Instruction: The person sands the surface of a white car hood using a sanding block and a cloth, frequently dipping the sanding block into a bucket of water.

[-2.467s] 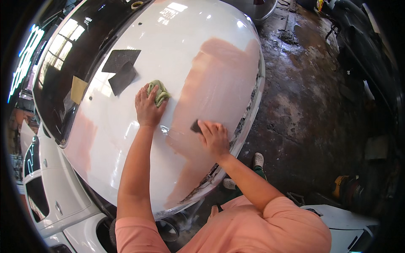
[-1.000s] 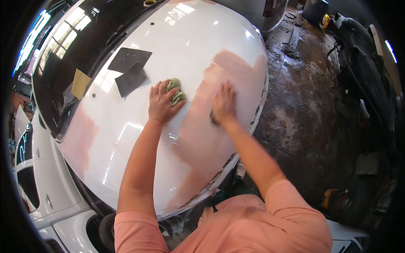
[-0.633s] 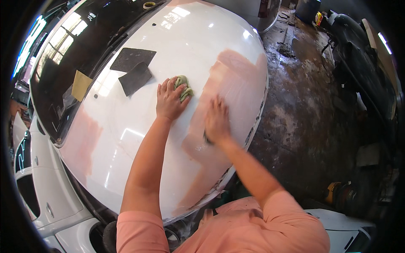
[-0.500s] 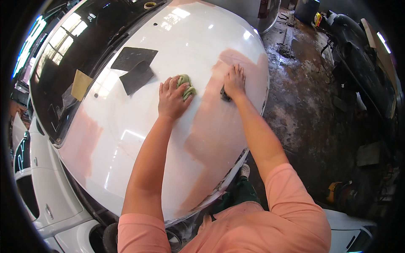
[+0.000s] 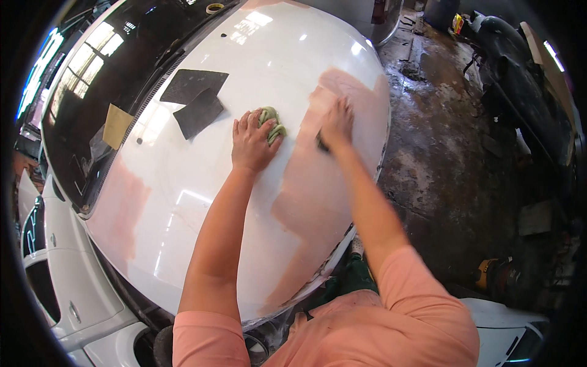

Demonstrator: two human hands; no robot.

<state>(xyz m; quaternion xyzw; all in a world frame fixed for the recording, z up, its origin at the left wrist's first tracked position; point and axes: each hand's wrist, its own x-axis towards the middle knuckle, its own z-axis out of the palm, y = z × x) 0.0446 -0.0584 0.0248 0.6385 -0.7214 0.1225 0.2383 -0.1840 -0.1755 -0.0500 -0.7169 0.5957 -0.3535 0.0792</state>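
The person leans over a white car hood [image 5: 202, 159], with both bare hands set down on it. The left hand [image 5: 254, 144] rests with its fingers a little spread over a green cloth [image 5: 276, 124], which is bunched between thumb and forefinger; wadded like that, it likely sits easily in a loose hold while the palm helps steady the body. The right hand [image 5: 337, 125] lies flat, fingers stretched out and close together, on a dark pad [image 5: 321, 144] of which only an edge shows by the thumb side; blur hides how the fingers meet it. The flat palm probably spreads pressure over the pad. Pad and hand lie on the upper part of a pinkish patch [image 5: 315, 183] along the hood's front, while the cloth sits just beside that patch on white paint, perhaps to be near without lying under the right hand. Two dark sheets [image 5: 199, 115] overlap farther back, beyond the left hand; the hood's gentle slope there seems to let them lie without sliding. A yellowish sheet [image 5: 117, 126] lies by the lower edge of the windshield [image 5: 64, 144], apart from them, near a second pinkish patch [image 5: 124, 211].
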